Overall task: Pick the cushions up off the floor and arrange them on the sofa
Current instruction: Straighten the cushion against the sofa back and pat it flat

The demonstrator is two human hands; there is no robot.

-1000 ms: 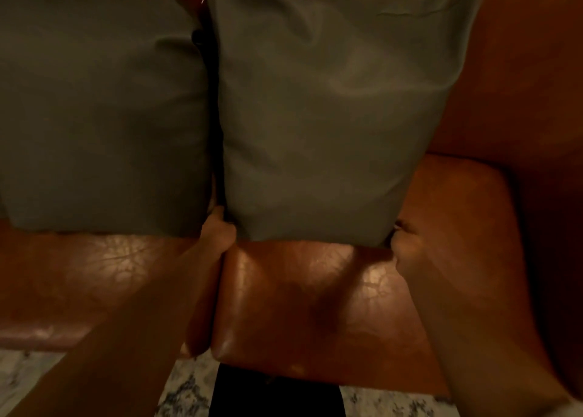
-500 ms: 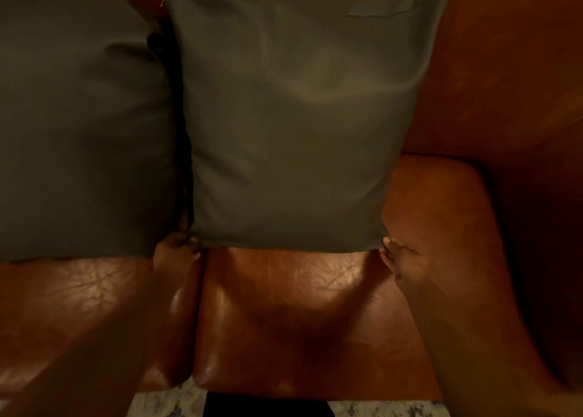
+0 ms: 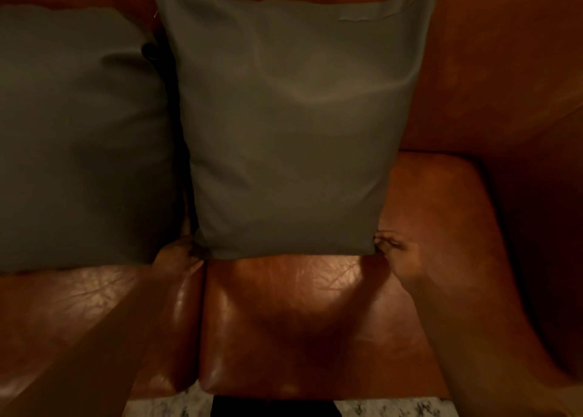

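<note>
A grey-green cushion (image 3: 290, 126) stands upright on the brown leather sofa (image 3: 299, 319), leaning against the backrest. My left hand (image 3: 176, 259) grips its lower left corner. At the lower right corner my right hand (image 3: 396, 252) pinches the fabric. A second grey-green cushion (image 3: 75, 139) leans against the backrest just to the left, its edge touching the first one.
The sofa's right armrest (image 3: 536, 227) rises beside the seat. A gap between two seat cushions (image 3: 200, 322) runs down under my left hand. A patterned pale rug (image 3: 170, 407) and a dark strip show below the sofa's front edge.
The view has shifted a little, so both cushions sit at a different place in the frame. Both hands stay at the cushion's lower corners, which now rest lower on the seat.
</note>
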